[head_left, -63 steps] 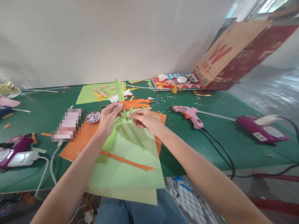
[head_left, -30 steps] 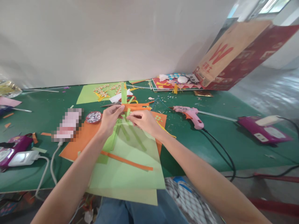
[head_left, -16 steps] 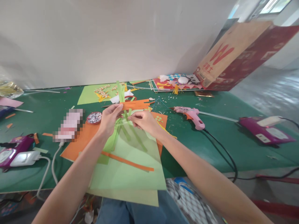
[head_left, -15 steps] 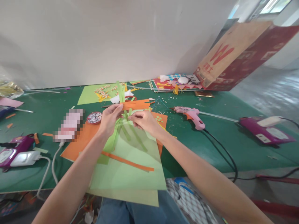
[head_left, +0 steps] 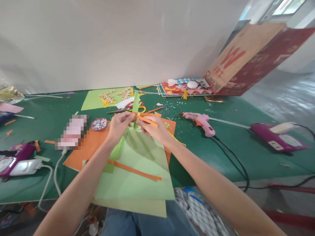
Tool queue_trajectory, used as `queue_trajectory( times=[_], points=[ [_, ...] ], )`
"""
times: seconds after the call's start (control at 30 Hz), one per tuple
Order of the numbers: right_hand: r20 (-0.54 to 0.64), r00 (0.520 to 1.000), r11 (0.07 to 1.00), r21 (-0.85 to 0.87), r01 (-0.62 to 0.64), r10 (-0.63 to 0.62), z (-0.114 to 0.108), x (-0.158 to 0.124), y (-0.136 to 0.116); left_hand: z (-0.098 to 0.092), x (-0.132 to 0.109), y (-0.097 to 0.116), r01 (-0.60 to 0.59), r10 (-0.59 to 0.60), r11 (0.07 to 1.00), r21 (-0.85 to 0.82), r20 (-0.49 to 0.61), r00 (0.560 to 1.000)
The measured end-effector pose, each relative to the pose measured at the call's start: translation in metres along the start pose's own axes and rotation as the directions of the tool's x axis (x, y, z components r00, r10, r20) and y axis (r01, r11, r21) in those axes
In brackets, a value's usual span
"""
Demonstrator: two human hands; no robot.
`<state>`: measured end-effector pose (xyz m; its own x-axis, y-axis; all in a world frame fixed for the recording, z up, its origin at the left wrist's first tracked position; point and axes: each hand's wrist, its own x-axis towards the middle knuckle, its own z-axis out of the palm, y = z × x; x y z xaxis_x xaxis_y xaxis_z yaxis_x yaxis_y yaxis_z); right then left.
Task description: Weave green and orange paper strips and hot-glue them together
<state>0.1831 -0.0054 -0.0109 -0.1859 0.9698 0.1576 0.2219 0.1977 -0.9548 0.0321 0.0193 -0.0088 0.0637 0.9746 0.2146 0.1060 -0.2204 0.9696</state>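
Several paper strips [head_left: 136,104], green and orange, cross in the air between the person's hands, above a light green sheet [head_left: 137,188] that juts over the edge of the surface [head_left: 236,160]. Taking that crossing as the clock's centre, the left hand [head_left: 121,124] sits toward eight, thumb and fingers pinched on the overlap; the right hand [head_left: 155,129], toward four, is narrow too, its fingertips apparently nipping the same bundle, though an orange strip [head_left: 149,121] slanting over them partly hides the grip. Green ends point toward twelve. A loose orange strip [head_left: 135,170] lies toward six, scissors [head_left: 117,111] toward ten, and a pink glue gun [head_left: 201,121] well apart at three. To handle this well, the left thumb should press the overlap flat while the right fingers shift one strip at a time, pulling lightly along its length; thin paper would likely crease if tugged sideways.
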Motion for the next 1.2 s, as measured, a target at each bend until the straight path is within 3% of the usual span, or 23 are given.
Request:
queue_trajectory(
  times=[0.23, 0.5, 0.57, 0.67, 0.77, 0.83, 0.9, 1.03, 1.1, 1.2],
  points=[
    [-0.046, 0.999, 1.0, -0.001, -0.016, 0.016, -0.001, 0.0, -0.004, 0.001, 0.0, 0.0, 0.023, -0.023, 0.999, 0.031, 0.007, 1.0],
    [-0.025, 0.995, 0.976, 0.199, -0.09, 0.097, -0.008, 0.007, -0.001, 0.001, 0.001, -0.003, 0.019, -0.02, 0.999, 0.031, 0.016, 1.0],
    [-0.135, 0.989, 0.994, 0.102, -0.048, 0.061, -0.01, 0.009, 0.003, 0.001, 0.001, -0.004, 0.012, -0.014, 0.999, 0.044, 0.025, 1.0],
    [-0.318, 0.936, 0.972, -0.223, 0.081, -0.151, -0.012, 0.011, 0.009, 0.001, 0.0, -0.005, 0.013, -0.017, 0.995, 0.101, 0.036, 0.999],
    [-0.349, 0.87, 0.873, -0.459, 0.166, -0.349, -0.013, 0.012, 0.011, 0.002, -0.002, -0.003, 0.027, -0.036, 0.992, 0.123, 0.074, 0.997],
    [-0.358, 0.848, 0.856, -0.481, 0.191, -0.39, -0.014, 0.013, 0.011, 0.002, -0.002, -0.001, 0.019, -0.034, 0.994, 0.111, 0.131, 0.991],
    [-0.352, 0.873, 0.902, -0.386, 0.193, -0.337, -0.014, 0.014, 0.01, 0.002, -0.003, -0.002, -0.003, -0.017, 0.995, 0.104, 0.185, 0.983],
    [-0.265, 0.964, 1.0, 0.0, 0.024, -0.024, -0.014, 0.015, 0.008, 0.001, -0.003, -0.004, -0.024, 0.005, 0.997, 0.076, 0.242, 0.97],
    [-0.244, 0.966, 0.991, 0.125, -0.052, 0.082, -0.014, 0.016, 0.006, 0.001, -0.003, -0.003, -0.004, -0.012, 0.998, 0.06, 0.262, 0.965],
    [-0.255, 0.958, 0.967, 0.247, -0.064, 0.129, -0.014, 0.015, 0.003, 0.001, -0.004, 0.0, 0.033, -0.045, 0.998, 0.053, 0.258, 0.965]
  ],
)
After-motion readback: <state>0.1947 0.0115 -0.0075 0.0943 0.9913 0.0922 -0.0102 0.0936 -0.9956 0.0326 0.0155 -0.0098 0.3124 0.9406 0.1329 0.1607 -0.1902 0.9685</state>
